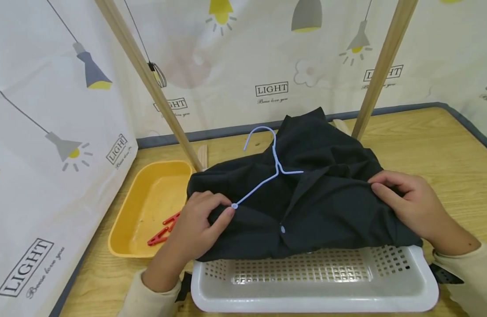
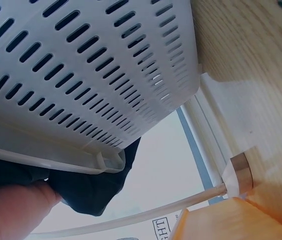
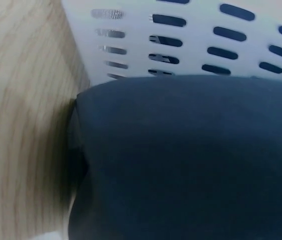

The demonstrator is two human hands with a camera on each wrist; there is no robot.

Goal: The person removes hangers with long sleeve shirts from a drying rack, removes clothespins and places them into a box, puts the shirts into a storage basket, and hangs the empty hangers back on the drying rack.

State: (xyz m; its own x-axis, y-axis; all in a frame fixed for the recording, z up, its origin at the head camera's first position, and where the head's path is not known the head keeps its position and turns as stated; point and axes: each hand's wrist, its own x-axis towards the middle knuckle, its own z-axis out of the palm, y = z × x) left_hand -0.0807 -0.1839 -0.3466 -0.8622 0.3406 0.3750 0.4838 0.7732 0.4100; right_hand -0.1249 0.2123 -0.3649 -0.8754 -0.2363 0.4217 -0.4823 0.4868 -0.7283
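A black garment (image 1: 338, 215) with a pale button at the foot of its front opening lies bunched over a white perforated basket (image 1: 315, 303). On it rests a light-blue clothes hanger (image 1: 276, 154), hook toward the far side, its right arm running under the cloth. My left hand (image 1: 200, 220) pinches the end of the hanger's left arm between thumb and forefinger. At the garment's right side, my right hand (image 1: 410, 202) pinches the fabric edge between thumb and fingers. Dark cloth (image 3: 190, 155) fills most of the right wrist view and hides that hand.
Left of the basket stands a yellow tray (image 1: 124, 211) with red clothespins (image 1: 158, 237) in it. Two wooden poles (image 1: 148, 83) rise behind the garment from the wooden table (image 1: 433, 141). A printed curtain (image 1: 235, 57) encloses the back and left.
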